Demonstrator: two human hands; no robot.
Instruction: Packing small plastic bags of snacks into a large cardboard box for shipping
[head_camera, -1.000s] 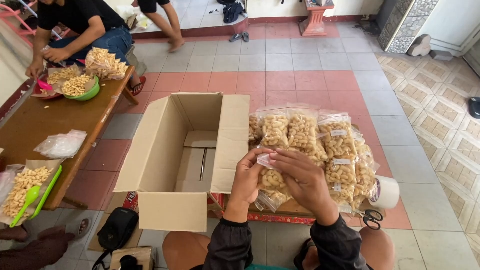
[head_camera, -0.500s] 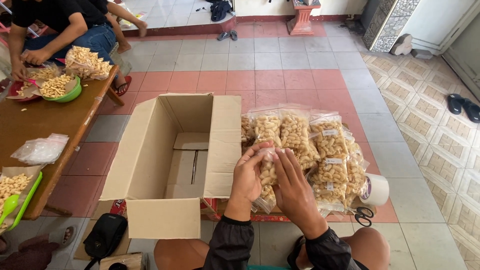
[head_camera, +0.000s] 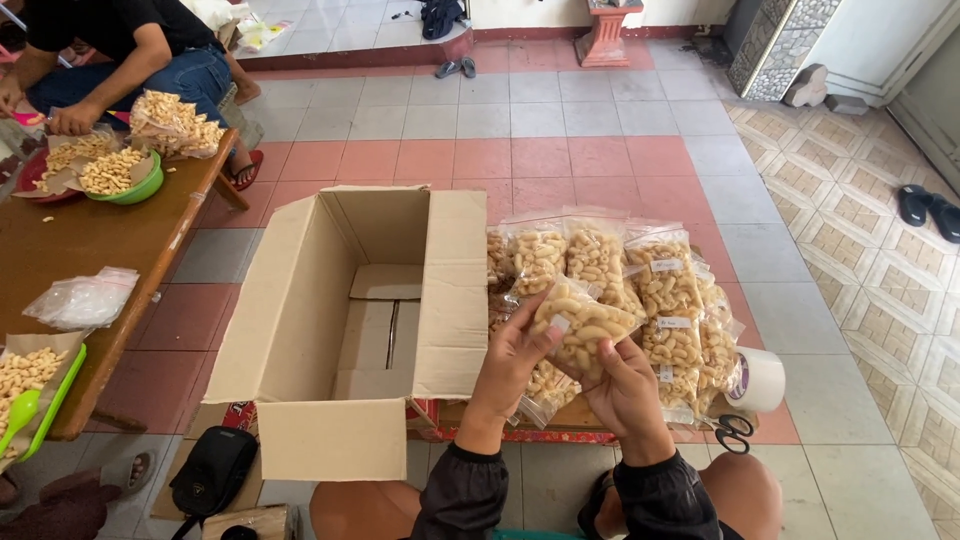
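Observation:
Both my hands hold one clear plastic bag of pale curled snacks (head_camera: 583, 322), lifted just right of an open cardboard box (head_camera: 330, 330). My left hand (head_camera: 510, 370) grips the bag's left side. My right hand (head_camera: 622, 392) supports it from below and behind. Beyond it, a pile of several similar filled bags (head_camera: 650, 290) leans on a low board. The box interior shows only its bottom flaps.
A roll of tape (head_camera: 756, 381) and scissors (head_camera: 732, 432) lie right of the pile. A wooden table (head_camera: 90, 250) at left carries a green bowl of snacks (head_camera: 118, 175), loose bags (head_camera: 85, 298) and a green tray (head_camera: 30, 390). Another person (head_camera: 110, 50) sits there. A black pouch (head_camera: 212, 470) lies on the floor.
My hands have raised one snack bag off the pile and tilted it flatter. The view has shifted slightly, showing more of the floor on the right.

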